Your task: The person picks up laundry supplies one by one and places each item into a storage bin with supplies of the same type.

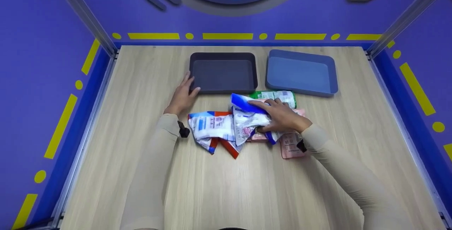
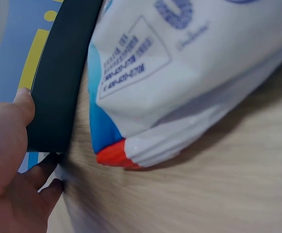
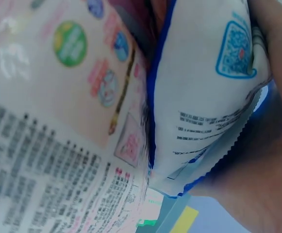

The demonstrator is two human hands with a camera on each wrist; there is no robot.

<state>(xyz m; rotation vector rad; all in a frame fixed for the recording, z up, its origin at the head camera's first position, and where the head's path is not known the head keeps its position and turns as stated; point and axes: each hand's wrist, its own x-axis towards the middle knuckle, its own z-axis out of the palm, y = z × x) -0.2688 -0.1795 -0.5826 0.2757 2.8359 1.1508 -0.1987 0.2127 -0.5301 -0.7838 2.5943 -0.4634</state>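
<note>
My right hand (image 1: 282, 117) grips a blue-and-white plastic packet (image 1: 249, 119) on top of the pile, thumb on its near side and fingers across its far side. In the right wrist view, this packet (image 3: 199, 97) lies against a pink printed packet (image 3: 63, 107). My left hand (image 1: 182, 96) touches the near left corner of the dark grey tray (image 1: 222, 91), thumb on its front wall and fingers along its left side. Close to that hand lies a white packet (image 1: 215, 126) with blue and red edges, seen large in the left wrist view.
A blue-grey tray (image 1: 300, 89) stands at the back right, slightly turned. Behind my right hand lies a green-and-white packet (image 1: 287, 97). A flat pink packet (image 1: 291, 149) lies below the right wrist. Purple walls (image 1: 42, 46) enclose the wooden table (image 1: 226, 194).
</note>
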